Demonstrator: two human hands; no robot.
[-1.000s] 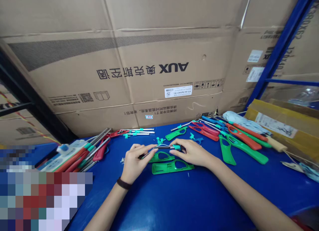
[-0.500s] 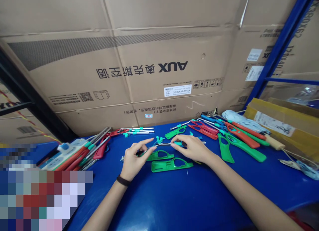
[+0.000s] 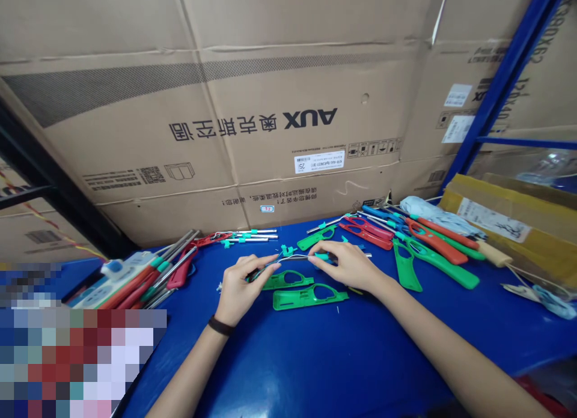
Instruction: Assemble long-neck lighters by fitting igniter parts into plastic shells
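The left hand (image 3: 238, 289) and right hand (image 3: 347, 265) are closed in a pinch on a thin metal wire (image 3: 293, 256) with a teal clip (image 3: 321, 256), held above the blue table (image 3: 288, 358), two green plastic lighter handles (image 3: 309, 296) just below at six o'clock and more red and green lighters (image 3: 433, 256) off at three o'clock

The lighter rod (image 3: 297, 256) was silver with a teal collar, the plastic shells (image 3: 293, 301) bright green, the surface (image 3: 279, 364) deep blue.
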